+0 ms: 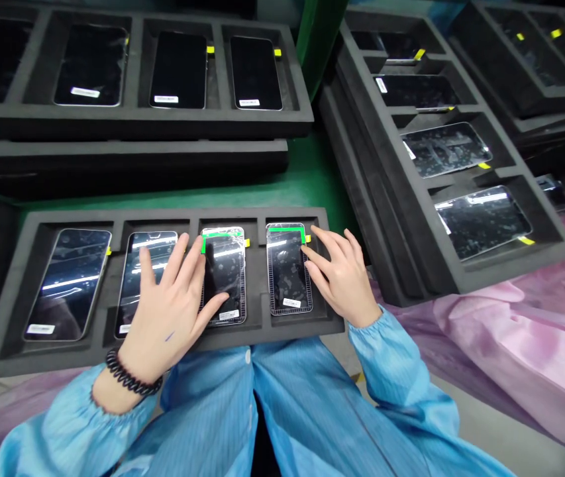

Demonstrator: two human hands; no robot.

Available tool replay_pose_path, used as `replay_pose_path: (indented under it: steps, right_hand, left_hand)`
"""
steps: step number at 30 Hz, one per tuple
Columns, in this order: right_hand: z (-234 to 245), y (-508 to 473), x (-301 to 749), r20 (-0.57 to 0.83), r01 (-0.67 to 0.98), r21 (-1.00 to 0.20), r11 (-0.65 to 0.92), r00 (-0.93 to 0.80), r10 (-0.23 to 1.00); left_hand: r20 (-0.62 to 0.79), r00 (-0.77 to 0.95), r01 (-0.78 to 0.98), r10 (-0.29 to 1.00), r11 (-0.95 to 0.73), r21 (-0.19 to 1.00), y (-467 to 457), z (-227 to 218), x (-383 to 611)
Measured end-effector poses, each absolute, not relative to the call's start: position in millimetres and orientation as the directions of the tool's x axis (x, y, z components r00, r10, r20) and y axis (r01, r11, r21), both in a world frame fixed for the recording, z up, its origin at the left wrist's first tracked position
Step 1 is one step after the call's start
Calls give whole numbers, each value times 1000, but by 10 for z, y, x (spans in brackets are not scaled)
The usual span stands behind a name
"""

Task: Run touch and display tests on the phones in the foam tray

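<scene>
Third-slot phone (223, 275) and fourth-slot phone (288, 268) lie flat, long axes running away from the person, far ends slightly left, screens up. Both sit in a dark foam tray (163, 218) at bottom centre of the frame, four slots, counted from frame left. Left hand (167, 318) lies over slots two and three, fingers (183, 262) spread wide, thumb on the third phone, no grip visible. Right hand (336, 278) is at the fourth phone's right edge, fingers (324, 248) spread and curved, fingertips at that edge. Both phones have glossy scuffed film, a green strip along the far edge, a white label near the near edge. More foam trays (113, 119) of phones fill the upper left and right, on a green bench mat (307, 179). Pink plastic sheeting (511, 331) at right. Blue smock sleeves (401, 371); beaded bracelet (130, 371) on left wrist.
</scene>
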State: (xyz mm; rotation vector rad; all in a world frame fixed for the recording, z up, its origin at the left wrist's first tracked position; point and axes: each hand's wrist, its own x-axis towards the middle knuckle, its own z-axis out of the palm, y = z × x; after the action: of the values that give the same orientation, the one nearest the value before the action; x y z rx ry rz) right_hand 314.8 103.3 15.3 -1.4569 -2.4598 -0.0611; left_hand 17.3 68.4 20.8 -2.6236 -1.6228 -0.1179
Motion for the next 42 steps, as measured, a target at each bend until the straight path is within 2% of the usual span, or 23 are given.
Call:
replay_pose_path:
  steps: [9,17,24,30,42]
  right_hand:
    - [174,688,3200,274,819,-153,552,-502,820]
    - [200,423,3194,255,790,-212,575,-523,813]
    - [237,275,3215,215,779,-268,567,-525,823]
    - [250,250,3217,220,774,-257,578,-536,815]
    - [274,255,3225,196,764,-265,588,-554,809]
  left_hand:
    - [39,394,917,918,-396,53,270,245,194]
    - [34,407,911,913,-408,56,43,321,216]
    - [-35,416,906,908,-412,93,-57,433,192]
    - [-59,420,904,906,-411,123,-94,486,164]
    - [-47,457,886,888,-451,106,-52,525,176]
